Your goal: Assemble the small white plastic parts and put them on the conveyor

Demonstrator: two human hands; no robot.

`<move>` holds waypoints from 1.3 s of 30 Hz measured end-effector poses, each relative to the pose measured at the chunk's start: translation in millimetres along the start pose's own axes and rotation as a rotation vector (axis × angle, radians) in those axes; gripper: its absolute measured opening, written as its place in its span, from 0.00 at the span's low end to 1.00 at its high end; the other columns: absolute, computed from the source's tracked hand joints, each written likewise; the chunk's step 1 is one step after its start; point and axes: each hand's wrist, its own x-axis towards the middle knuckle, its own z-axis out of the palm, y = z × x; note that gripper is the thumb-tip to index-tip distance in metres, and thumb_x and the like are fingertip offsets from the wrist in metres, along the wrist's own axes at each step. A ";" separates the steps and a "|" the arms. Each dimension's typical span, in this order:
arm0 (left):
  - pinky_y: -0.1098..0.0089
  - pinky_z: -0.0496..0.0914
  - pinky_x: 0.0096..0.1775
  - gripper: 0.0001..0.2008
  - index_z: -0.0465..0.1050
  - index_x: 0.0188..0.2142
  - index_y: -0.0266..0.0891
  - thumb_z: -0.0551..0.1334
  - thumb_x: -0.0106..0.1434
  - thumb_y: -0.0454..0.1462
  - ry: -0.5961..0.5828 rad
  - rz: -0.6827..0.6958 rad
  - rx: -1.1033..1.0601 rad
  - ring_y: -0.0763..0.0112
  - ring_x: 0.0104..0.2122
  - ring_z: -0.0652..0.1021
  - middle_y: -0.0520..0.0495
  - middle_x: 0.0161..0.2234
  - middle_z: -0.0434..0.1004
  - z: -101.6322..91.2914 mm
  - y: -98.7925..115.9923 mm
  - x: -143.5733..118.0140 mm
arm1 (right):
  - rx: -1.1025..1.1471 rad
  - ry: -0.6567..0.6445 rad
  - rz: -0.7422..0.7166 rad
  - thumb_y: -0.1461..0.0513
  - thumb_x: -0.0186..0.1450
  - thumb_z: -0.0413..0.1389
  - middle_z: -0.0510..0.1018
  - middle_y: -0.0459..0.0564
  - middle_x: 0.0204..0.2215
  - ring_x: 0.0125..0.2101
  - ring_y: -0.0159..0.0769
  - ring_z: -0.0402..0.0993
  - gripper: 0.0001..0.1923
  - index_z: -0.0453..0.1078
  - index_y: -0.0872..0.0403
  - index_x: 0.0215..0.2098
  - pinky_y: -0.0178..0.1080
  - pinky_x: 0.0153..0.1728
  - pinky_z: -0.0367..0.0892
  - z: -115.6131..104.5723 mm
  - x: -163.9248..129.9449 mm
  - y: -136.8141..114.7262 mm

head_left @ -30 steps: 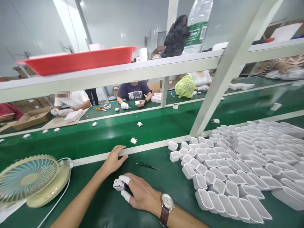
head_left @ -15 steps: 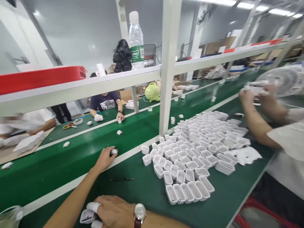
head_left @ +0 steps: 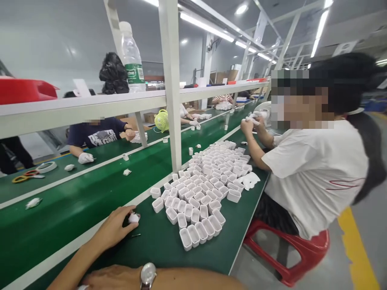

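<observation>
My left hand (head_left: pixel 116 227) is at the near edge of the green belt, thumb and fingers closed around a small white bundle (head_left: pixel 134 218) whose exact kind I cannot make out. Just below the thumb a thin dark tool (head_left: pixel 136 235) lies on the green table, partly hidden. My right hand (head_left: pixel 110 277), with a watch (head_left: pixel 148 274) at its wrist, is low at the bottom edge; its fingers are cut off by the frame. To the right of my left hand stand many small white open containers (head_left: pixel 196 189), several of them lined up in a front row.
A white post (head_left: pixel 171 88) and shelf (head_left: pixel 145 100) rise beyond the containers. Small white pieces (head_left: pixel 127 172) lie on the green belt (head_left: pixel 90 189). A co-worker (head_left: pixel 314 173) sits at right on a red stool (head_left: pixel 287 253); another person (head_left: pixel 98 135) works across the belt.
My view has swung right, bringing the seated co-worker into full sight. My left hand has drawn the white bundle from the belt towards the near table. The white containers at my right hand have left view.
</observation>
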 end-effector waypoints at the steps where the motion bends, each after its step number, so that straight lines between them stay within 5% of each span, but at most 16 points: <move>1: 0.52 0.74 0.54 0.23 0.77 0.53 0.45 0.66 0.61 0.49 0.007 0.018 -0.015 0.49 0.49 0.80 0.42 0.49 0.83 -3.6 5.6 -2.8 | 0.006 0.037 0.034 0.56 0.74 0.51 0.81 0.52 0.45 0.43 0.37 0.79 0.10 0.68 0.54 0.45 0.31 0.38 0.73 -1.1 -2.2 -2.8; 5: 0.56 0.76 0.52 0.20 0.77 0.53 0.44 0.65 0.65 0.50 0.147 0.011 -0.105 0.55 0.49 0.80 0.42 0.52 0.81 -33.6 22.6 -27.1 | 0.072 0.161 0.134 0.51 0.72 0.55 0.80 0.51 0.46 0.44 0.40 0.79 0.18 0.66 0.52 0.55 0.35 0.43 0.74 -2.7 -9.8 -13.3; 10: 0.60 0.78 0.47 0.20 0.76 0.53 0.46 0.64 0.67 0.51 0.336 -0.185 -0.218 0.61 0.45 0.82 0.44 0.54 0.79 -67.4 23.4 -93.1 | 0.181 0.224 0.136 0.57 0.70 0.58 0.78 0.53 0.47 0.45 0.43 0.77 0.20 0.65 0.53 0.59 0.40 0.48 0.72 -3.2 -11.2 -18.0; 15: 0.65 0.78 0.39 0.20 0.76 0.52 0.44 0.65 0.66 0.51 0.509 -0.354 -0.232 0.65 0.38 0.80 0.44 0.47 0.79 -66.4 7.0 -163.0 | 0.247 0.250 0.143 0.61 0.71 0.57 0.77 0.56 0.49 0.48 0.45 0.74 0.23 0.60 0.55 0.63 0.45 0.50 0.72 2.1 -10.4 -19.0; 19: 0.69 0.73 0.31 0.25 0.74 0.55 0.43 0.69 0.62 0.51 0.459 -0.406 -0.233 0.69 0.32 0.75 0.47 0.40 0.76 -50.2 0.7 -198.7 | 0.236 0.323 0.146 0.61 0.72 0.56 0.77 0.59 0.48 0.47 0.46 0.74 0.24 0.59 0.57 0.64 0.48 0.49 0.73 9.3 -10.6 -18.9; 27: 0.62 0.75 0.42 0.37 0.65 0.64 0.48 0.73 0.58 0.50 0.327 -0.416 -0.232 0.61 0.41 0.77 0.45 0.45 0.74 -26.3 14.8 -215.5 | 0.020 0.444 0.196 0.65 0.75 0.48 0.79 0.58 0.46 0.45 0.47 0.76 0.22 0.59 0.54 0.66 0.49 0.47 0.74 -3.8 -13.9 -9.8; 33: 0.57 0.75 0.50 0.27 0.67 0.59 0.47 0.70 0.63 0.44 0.402 -0.404 -0.166 0.57 0.48 0.78 0.44 0.51 0.76 -15.6 17.0 -215.0 | -0.442 0.335 0.436 0.69 0.68 0.50 0.78 0.62 0.41 0.41 0.52 0.73 0.14 0.73 0.59 0.48 0.54 0.46 0.72 -14.2 -21.7 22.7; 36: 0.56 0.75 0.51 0.22 0.68 0.57 0.45 0.68 0.65 0.42 0.410 -0.375 -0.157 0.57 0.50 0.79 0.44 0.51 0.77 -13.8 15.4 -215.6 | -0.491 0.261 0.424 0.72 0.63 0.52 0.78 0.62 0.37 0.39 0.53 0.74 0.09 0.73 0.57 0.35 0.54 0.44 0.73 -13.9 -25.0 31.5; 39: 0.56 0.75 0.54 0.21 0.67 0.58 0.46 0.65 0.67 0.40 0.419 -0.345 -0.166 0.58 0.52 0.79 0.44 0.53 0.77 -13.0 13.9 -217.6 | -0.378 0.340 0.352 0.71 0.69 0.49 0.78 0.58 0.36 0.36 0.48 0.76 0.11 0.71 0.57 0.42 0.49 0.40 0.75 -15.7 -22.3 24.8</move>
